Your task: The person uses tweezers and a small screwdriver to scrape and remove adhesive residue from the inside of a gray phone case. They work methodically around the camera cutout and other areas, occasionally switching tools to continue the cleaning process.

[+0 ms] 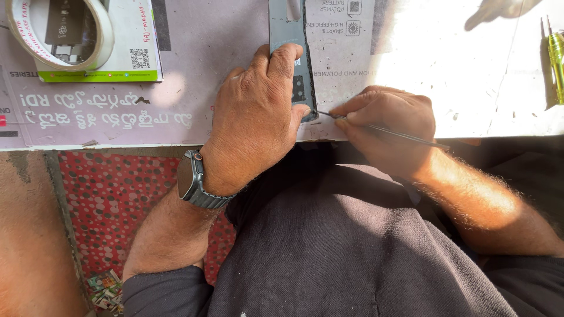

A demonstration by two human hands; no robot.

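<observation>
The phone (292, 41) lies flat on the table (235, 64), long axis running away from the person. The left hand (255, 117) presses it, fingers curled over. The right hand (385, 126) pinches a thin tool (382, 131), tip at the phone's near corner.

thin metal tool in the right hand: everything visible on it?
The thin tool is a slim, dark, metal-looking rod, lying nearly flat above the counter edge. The right hand pinches it pen-style. Its tip meets the lower right edge of the dark phone, which the left hand presses down. Its rear end juts past the wrist.
</observation>
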